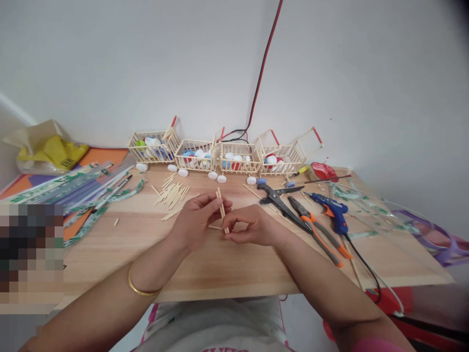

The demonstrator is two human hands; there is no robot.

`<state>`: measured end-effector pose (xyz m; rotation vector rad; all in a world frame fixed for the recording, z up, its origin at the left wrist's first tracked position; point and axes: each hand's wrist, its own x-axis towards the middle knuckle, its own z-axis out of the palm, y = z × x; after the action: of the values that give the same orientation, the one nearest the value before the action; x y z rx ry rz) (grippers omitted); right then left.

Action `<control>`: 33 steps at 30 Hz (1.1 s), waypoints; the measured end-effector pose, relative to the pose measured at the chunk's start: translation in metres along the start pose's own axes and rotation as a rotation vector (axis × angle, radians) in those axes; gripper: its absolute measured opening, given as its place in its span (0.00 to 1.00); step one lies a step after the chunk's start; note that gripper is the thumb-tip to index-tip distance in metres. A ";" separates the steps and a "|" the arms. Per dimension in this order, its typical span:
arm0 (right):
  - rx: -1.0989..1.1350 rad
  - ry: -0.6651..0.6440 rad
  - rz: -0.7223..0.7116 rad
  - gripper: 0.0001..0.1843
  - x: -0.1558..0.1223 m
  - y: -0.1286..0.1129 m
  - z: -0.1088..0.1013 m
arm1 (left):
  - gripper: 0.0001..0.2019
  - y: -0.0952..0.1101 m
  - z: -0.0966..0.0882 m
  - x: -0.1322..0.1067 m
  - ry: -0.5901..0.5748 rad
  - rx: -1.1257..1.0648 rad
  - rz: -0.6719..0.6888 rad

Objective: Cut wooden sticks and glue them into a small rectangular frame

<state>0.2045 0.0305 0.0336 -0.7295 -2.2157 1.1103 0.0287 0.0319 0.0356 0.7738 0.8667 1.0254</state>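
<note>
Close together over the middle of the wooden table, both my hands are on a pair of short thin wooden sticks [222,209] held side by side and tilted. My left hand [196,215] pinches them near the upper end between thumb and fingers. At the lower end, the fingertips of my right hand [254,224] close on the same sticks. Beyond my left hand lies a loose pile of similar wooden sticks [173,195]. Another stick lies under my hands, partly hidden. A gold bracelet [137,286] circles my left wrist.
Several miniature stick carts [198,155], holding coloured caps, line the back. To the right lie black shears [284,203], orange-handled pliers [322,232] and a blue glue gun [334,209] with its cord. Plastic-wrapped strips [78,188] and a yellow bag [51,154] lie left.
</note>
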 end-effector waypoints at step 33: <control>-0.054 0.024 0.026 0.08 0.002 0.011 0.005 | 0.05 -0.003 0.004 0.003 0.072 -0.273 -0.127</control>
<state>0.2024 0.0352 0.0225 -0.7929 -2.2288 1.0529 0.0344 0.0329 0.0344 0.4485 0.8058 1.0366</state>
